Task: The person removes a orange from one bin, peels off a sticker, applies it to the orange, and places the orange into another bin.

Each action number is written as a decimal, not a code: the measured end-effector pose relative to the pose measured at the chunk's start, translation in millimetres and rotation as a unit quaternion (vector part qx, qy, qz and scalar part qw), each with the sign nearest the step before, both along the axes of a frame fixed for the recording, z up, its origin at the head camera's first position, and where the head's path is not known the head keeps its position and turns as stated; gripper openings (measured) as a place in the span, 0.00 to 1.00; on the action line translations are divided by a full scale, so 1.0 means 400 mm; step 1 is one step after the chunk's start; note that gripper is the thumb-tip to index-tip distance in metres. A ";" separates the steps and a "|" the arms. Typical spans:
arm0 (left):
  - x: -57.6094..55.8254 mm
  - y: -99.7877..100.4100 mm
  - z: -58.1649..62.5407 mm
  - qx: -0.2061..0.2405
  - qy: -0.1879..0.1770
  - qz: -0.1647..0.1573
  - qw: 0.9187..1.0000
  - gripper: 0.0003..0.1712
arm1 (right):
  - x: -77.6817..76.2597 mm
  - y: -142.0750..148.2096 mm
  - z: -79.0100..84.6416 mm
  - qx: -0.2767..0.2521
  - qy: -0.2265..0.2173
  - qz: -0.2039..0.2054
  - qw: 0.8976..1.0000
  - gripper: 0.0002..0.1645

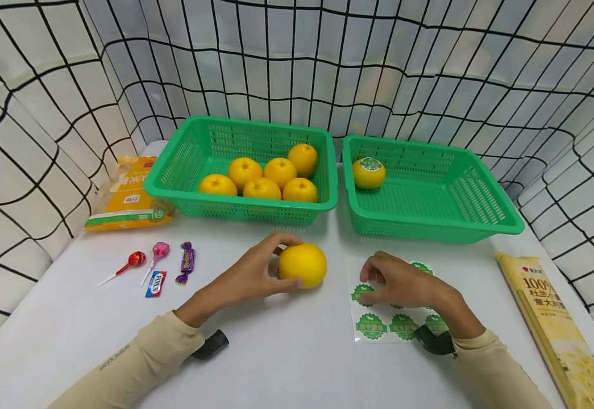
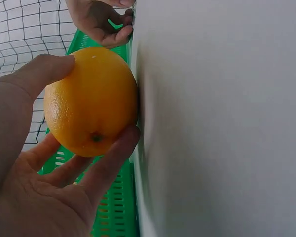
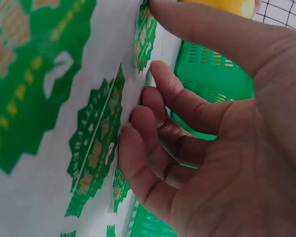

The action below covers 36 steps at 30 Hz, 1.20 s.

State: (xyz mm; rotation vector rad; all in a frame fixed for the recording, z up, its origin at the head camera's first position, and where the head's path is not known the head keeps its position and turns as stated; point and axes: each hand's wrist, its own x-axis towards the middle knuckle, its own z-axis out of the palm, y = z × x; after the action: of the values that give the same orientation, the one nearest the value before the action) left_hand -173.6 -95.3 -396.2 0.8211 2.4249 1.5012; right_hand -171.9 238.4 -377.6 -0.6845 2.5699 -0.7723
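Observation:
My left hand point(image 1: 263, 267) grips an orange point(image 1: 304, 266) above the white table, thumb on one side and fingers round the other; the left wrist view shows its stem end. To the right, my right hand point(image 1: 404, 281) is over a clear sheet point(image 1: 378, 337) of round green stickers with jagged edges. In the right wrist view its thumb and index fingertip are at a green sticker point(image 3: 146, 37), with a gap between them. The other fingers are loosely bent against the sheet by another sticker point(image 3: 96, 143). Part of the sheet is hidden under this hand.
A green basket point(image 1: 245, 205) at the back holds several oranges. Beside it, another green basket point(image 1: 435, 224) holds one stickered orange point(image 1: 369, 172). Lollipops point(image 1: 135, 259) and wrapped candies point(image 1: 187, 262) lie left, near a yellow bag point(image 1: 133, 196). A long pasta packet point(image 1: 557, 324) lies right.

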 end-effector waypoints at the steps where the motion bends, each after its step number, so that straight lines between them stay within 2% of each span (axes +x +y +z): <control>1: 0.001 0.002 0.000 0.006 -0.008 -0.002 1.000 0.39 | 0.000 0.000 -0.001 -0.002 -0.001 0.000 1.000 0.19; 8: 0.013 0.004 -0.007 0.026 -0.034 -0.001 0.999 0.38 | -0.001 0.002 -0.006 -0.028 -0.018 0.011 0.999 0.08; 12: 0.020 0.001 -0.015 0.034 -0.042 -0.001 0.999 0.38 | -0.002 0.009 -0.003 -0.058 -0.018 0.023 0.998 0.06; 18: 0.020 0.004 -0.012 0.049 -0.052 0.001 0.997 0.37 | -0.010 0.016 0.030 -0.105 -0.009 0.041 0.994 0.05; 25: 0.019 0.006 -0.006 0.054 -0.058 -0.003 0.997 0.38 | -0.018 -0.088 0.091 -0.204 -0.015 0.018 0.979 0.06; 28: 0.020 0.006 -0.007 0.054 -0.053 -0.010 0.997 0.38 | -0.026 -0.142 0.089 -0.227 -0.011 0.018 0.974 0.07; 36: 0.021 0.003 -0.010 0.060 -0.053 -0.015 0.997 0.37 | -0.031 -0.200 0.058 -0.212 0.020 0.015 0.977 0.06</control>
State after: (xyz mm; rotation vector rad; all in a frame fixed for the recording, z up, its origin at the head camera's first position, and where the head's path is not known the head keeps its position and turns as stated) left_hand -165.1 -94.1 -400.3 0.7755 2.2554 1.6495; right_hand -184.4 158.6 -354.4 -0.8658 2.4414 -1.3282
